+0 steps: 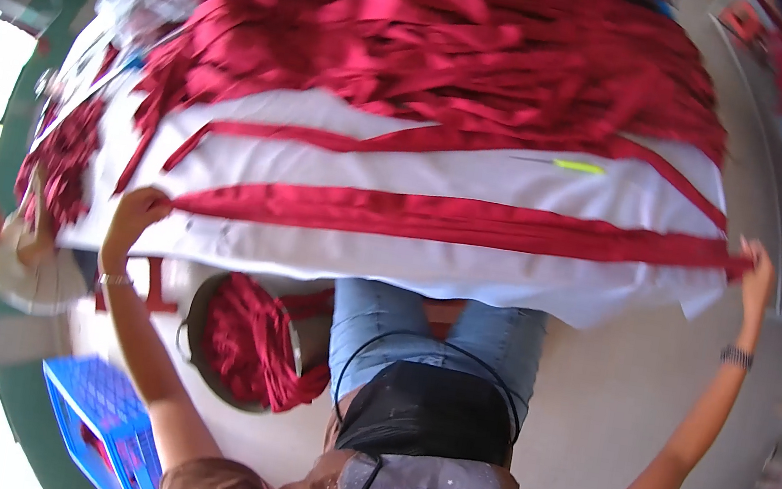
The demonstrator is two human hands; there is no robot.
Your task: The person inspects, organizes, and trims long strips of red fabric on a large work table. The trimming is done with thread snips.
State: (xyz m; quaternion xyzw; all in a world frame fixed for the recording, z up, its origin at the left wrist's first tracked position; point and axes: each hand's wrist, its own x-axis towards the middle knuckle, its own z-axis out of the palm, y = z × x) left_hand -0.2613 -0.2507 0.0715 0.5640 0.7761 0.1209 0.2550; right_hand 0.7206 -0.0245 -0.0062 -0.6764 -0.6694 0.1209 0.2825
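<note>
A long dark red fabric strip (445, 220) stretches flat across the near part of the white-covered table (309, 251). My left hand (146, 204) pinches its left end, fingers closed. At the far right, my right hand (757, 269) grips the other end just past the table's edge. Both arms are spread wide. Beyond this strip lies a narrower red strip (326, 139), bent at its ends. A small yellow-green tool (580, 167) with a thin dark tip rests near it.
A large heap of red strips (462, 43) covers the table's far half. Below stands a round tub (195, 337) of red fabric beside my legs, with a blue plastic crate (106, 425) farther left. Another person (34, 262) works at the table's left end near more red fabric (70, 161).
</note>
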